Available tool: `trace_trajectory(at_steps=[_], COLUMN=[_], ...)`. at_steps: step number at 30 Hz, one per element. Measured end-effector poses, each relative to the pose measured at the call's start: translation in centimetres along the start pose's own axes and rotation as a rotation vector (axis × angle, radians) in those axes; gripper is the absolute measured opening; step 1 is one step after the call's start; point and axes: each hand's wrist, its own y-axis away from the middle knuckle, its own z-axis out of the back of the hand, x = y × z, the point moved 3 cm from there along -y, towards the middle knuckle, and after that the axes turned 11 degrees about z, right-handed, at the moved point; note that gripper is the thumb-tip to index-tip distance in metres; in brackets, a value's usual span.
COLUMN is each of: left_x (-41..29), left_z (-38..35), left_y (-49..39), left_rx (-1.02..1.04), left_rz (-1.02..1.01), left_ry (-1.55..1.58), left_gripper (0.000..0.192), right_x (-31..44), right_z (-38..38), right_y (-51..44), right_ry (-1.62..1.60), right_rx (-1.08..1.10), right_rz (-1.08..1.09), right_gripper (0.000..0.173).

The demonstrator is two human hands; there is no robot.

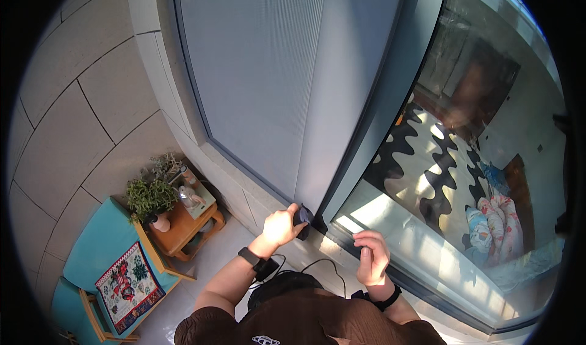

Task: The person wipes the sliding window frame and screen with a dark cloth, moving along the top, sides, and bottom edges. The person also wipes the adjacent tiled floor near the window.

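My left hand grips a bunched dark cloth. It presses near the lower corner of a bluish-grey panel, beside the sill. To the right, my right hand is raised with its fingers bent and the thumb apart, and nothing shows in it. That hand is in front of the lower frame of a large glass pane. A dark strap or watch circles my left wrist, and a black band is on the right one.
A wooden side table at left holds a potted plant and several small items. Beside it stands a turquoise chair with a printed mat. Black cables hang near my body. Behind the glass lies a bed with a patterned cover.
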Motion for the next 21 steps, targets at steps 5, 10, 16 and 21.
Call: trace_trajectory(at_steps=[5, 10, 16, 21], left_x=[-7.7, -18.3, -28.1, -34.0], left_z=[11.7, 19.2, 34.3, 41.6], left_y=[1.0, -1.9, -3.9, -4.1], left_rx=[-0.663, -0.939, -1.275, -1.643], left_rz=[-0.481, -0.705, -0.942, -0.928], left_ry=[0.323, 0.314, 0.253, -0.194], left_gripper=[0.064, 0.079, 0.071, 0.046], right_x=[-0.6, -0.9, -1.5, -2.2], right_z=[1.4, 2.2, 2.3, 2.0], right_y=[1.1, 1.8, 2.2, 2.3], right_ry=[0.014, 0.054, 0.036, 0.022], right_rx=[-0.081, -0.101, -0.072, -0.030], right_rz=[-0.077, -0.055, -0.076, -0.105], right_gripper=[0.012, 0.013, 0.013, 0.014])
